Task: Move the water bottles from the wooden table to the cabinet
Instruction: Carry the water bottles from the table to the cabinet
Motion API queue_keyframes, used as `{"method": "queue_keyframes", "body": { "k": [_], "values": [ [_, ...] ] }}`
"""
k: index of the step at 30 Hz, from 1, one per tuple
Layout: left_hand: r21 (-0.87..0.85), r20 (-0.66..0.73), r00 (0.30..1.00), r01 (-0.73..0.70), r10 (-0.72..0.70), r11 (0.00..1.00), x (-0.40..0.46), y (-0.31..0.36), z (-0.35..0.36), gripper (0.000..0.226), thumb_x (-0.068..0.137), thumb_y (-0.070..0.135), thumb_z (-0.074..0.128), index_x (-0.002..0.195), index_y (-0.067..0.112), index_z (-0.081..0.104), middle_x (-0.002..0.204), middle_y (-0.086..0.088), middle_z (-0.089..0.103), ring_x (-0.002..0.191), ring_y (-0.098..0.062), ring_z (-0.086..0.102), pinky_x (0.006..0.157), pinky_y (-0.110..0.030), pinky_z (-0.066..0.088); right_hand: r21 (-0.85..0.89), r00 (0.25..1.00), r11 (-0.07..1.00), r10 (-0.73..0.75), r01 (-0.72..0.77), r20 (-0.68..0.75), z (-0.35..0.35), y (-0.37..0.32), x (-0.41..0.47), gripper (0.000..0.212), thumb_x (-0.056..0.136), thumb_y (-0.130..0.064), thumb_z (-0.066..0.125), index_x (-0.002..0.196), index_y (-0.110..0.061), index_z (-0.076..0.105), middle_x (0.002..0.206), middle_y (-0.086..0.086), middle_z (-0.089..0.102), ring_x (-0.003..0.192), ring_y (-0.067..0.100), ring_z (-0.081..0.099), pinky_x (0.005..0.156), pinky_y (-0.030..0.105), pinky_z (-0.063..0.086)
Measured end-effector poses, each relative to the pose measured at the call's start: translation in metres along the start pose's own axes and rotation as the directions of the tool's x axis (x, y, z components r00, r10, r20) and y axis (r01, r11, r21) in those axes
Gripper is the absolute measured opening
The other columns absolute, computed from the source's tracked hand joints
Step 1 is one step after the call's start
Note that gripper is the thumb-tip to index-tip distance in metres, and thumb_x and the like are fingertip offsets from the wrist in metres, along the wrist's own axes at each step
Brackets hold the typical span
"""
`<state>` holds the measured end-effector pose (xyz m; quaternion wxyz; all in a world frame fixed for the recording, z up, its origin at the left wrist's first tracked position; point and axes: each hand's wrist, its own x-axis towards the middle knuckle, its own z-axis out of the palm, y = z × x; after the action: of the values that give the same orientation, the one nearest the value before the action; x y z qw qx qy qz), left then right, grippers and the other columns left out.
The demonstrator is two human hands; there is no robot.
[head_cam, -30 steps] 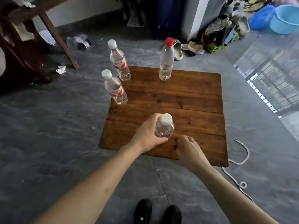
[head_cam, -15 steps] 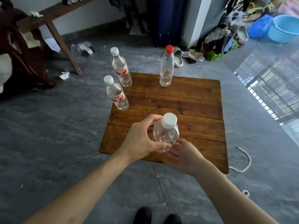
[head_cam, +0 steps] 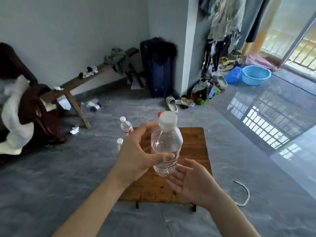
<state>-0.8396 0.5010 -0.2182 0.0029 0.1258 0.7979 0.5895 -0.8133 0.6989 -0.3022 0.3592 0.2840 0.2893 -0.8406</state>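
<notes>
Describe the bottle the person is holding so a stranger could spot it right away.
Find the low wooden table in the middle of the grey floor. Just above it, the left hand grips a clear water bottle, with the right hand open below. Unlike the bottles on the table's far left, it has a white cap, no red label, and is lifted off the wood.

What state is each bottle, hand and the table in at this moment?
Held bottle: capped, upright, lifted above the table.
Left hand: grips the held bottle.
Right hand: open, palm up, just under the bottle's base.
Far white-capped bottle: capped, upright.
Near white-capped bottle: mostly hidden by the left hand.
Red cap: bottle hidden.
Wooden table: standing on the floor.
</notes>
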Motion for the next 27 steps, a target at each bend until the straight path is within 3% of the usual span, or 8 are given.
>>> {"method": "queue_keyframes", "body": {
  "k": [6,9,12,15,18,21,25,27],
  "values": [
    [0.042,0.033,0.996,-0.078,0.077,0.996,0.012,0.121,-0.004,0.068,0.055,0.046,0.094,0.117,0.048,0.066,0.113,0.011,0.076,0.107,-0.014,0.073,0.093,-0.038,0.059,0.031,0.989,0.995,-0.095,0.092,0.111,0.048,-0.023,-0.099,0.052,0.091,-0.031,0.052,0.132,0.002,0.057,0.127,0.02,0.067,0.111,0.034,0.069,0.091,0.046,0.056],
    [0.04,0.06,0.99,-0.132,0.13,0.99,0.016,0.174,0.001,0.062,0.055,0.049,0.092,0.111,0.053,0.067,0.109,0.014,0.077,0.103,-0.01,0.074,0.088,-0.029,0.06,0.029,0.979,0.988,-0.155,0.152,0.13,0.064,-0.034,-0.144,0.053,0.089,-0.028,0.053,0.132,0.003,0.056,0.129,0.022,0.065,0.11,0.035,0.069,0.096,0.047,0.052],
    [0.025,0.086,0.983,-0.167,0.165,0.986,0.017,0.214,0.009,0.065,0.054,0.049,0.091,0.114,0.044,0.067,0.106,0.014,0.078,0.099,-0.006,0.075,0.086,-0.024,0.059,0.023,0.968,0.98,-0.201,0.2,0.153,0.075,-0.04,-0.188,0.053,0.089,-0.024,0.054,0.133,0.005,0.054,0.128,0.024,0.064,0.11,0.037,0.068,0.098,0.046,0.049],
    [0.007,0.106,0.971,-0.216,0.214,0.976,0.015,0.245,0.017,0.066,0.055,0.049,0.091,0.115,0.039,0.066,0.103,0.02,0.077,0.093,0.001,0.074,0.078,-0.009,0.053,0.021,0.957,0.968,-0.252,0.252,0.144,0.079,-0.044,-0.224,0.059,0.086,-0.02,0.056,0.138,0.005,0.05,0.14,0.025,0.055,0.125,0.037,0.057,0.104,0.046,0.045],
    [-0.047,0.108,0.962,-0.248,0.252,0.968,0.015,0.271,0.025,0.066,0.054,0.05,0.089,0.115,0.036,0.068,0.102,0.018,0.078,0.093,0.002,0.073,0.076,-0.006,0.051,0.027,0.941,0.95,-0.311,0.31,0.134,0.08,-0.046,-0.255,0.059,0.091,-0.021,0.053,0.142,0.006,0.045,0.142,0.028,0.053,0.133,0.039,0.051,0.112,0.046,0.038],
    [-0.067,0.117,0.947,-0.294,0.301,0.953,0.018,0.294,0.032,0.067,0.054,0.054,0.087,0.115,0.034,0.069,0.103,0.016,0.079,0.095,0.0,0.074,0.076,-0.007,0.052,0.017,0.923,0.931,-0.365,0.366,0.119,0.082,-0.049,-0.28,0.056,0.095,-0.024,0.05,0.141,0.007,0.044,0.136,0.031,0.057,0.128,0.043,0.055,0.107,0.048,0.042],
    [-0.093,0.15,0.928,-0.33,0.341,0.939,0.023,0.317,0.035,0.068,0.052,0.057,0.089,0.114,0.036,0.069,0.105,0.014,0.079,0.096,-0.005,0.075,0.083,-0.019,0.054,0.036,0.892,0.898,-0.44,0.438,0.108,0.09,-0.05,-0.305,0.054,0.094,-0.024,0.05,0.138,0.007,0.045,0.133,0.031,0.059,0.121,0.045,0.06,0.102,0.048,0.045],
    [-0.084,0.163,0.917,-0.356,0.365,0.931,0.026,0.327,0.034,0.073,0.053,0.059,0.088,0.117,0.032,0.069,0.105,0.014,0.079,0.095,-0.004,0.075,0.081,-0.016,0.055,0.047,0.875,0.881,-0.473,0.471,0.099,0.097,-0.049,-0.313,0.053,0.093,-0.024,0.051,0.135,0.008,0.047,0.13,0.031,0.061,0.116,0.044,0.063,0.096,0.048,0.048]
  ]
}}
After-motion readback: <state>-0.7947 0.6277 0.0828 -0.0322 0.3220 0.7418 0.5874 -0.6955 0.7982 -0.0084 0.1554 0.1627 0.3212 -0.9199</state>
